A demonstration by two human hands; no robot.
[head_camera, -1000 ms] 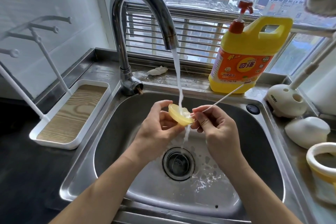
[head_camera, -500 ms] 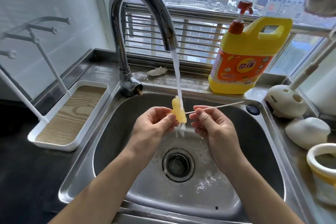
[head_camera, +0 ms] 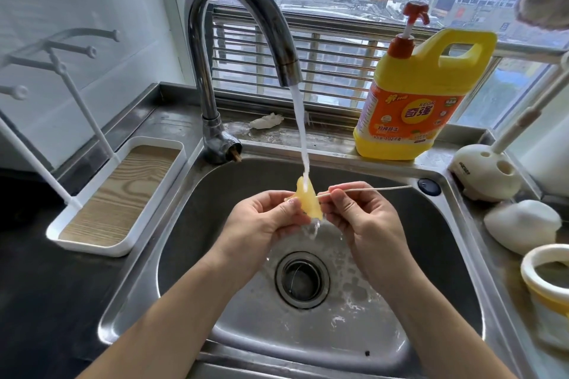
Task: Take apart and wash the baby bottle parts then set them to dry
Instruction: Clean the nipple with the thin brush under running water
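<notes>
- My left hand point(head_camera: 264, 224) pinches the soft teat point(head_camera: 308, 204) between thumb and curled fingers. It is a translucent, yellowish silicone piece, folded into a floppy cone with its tip up.
- My right hand point(head_camera: 365, 218) is just beside it, fingers curled, thumb and forefinger pinching a thin, stiff, pale stick point(head_camera: 372, 189). The stick lies nearly level, its near end meeting the teat and its far end pointing right, over the sink rim.
- Both hands hold the teat over the middle of the basin, right in the water stream point(head_camera: 300, 132), a white, ropey column that hits the teat's tip and runs off below.
- The stream falls from a tall, curved chrome faucet point(head_camera: 201, 55), smooth and mirror-bright.
- Beneath is the brushed steel sink point(head_camera: 431, 255), rounded at the corners and beaded with water around the ringed round drain point(head_camera: 301, 280).
- A small black round plug point(head_camera: 429, 186) sits on the rim at the far right corner.
- On the back ledge stands a glossy yellow plastic detergent jug point(head_camera: 415, 108) with an orange label and a red pump.
- Left of the sink is a white drying rack point(head_camera: 123, 191) with a wood-grain tray and thin knobbed pegs.
- To the right sit a matte white domed brush holder point(head_camera: 483, 175), a smooth white rounded lump point(head_camera: 520, 224), and a white-rimmed cup point(head_camera: 548, 280) with a yellow band.
</notes>
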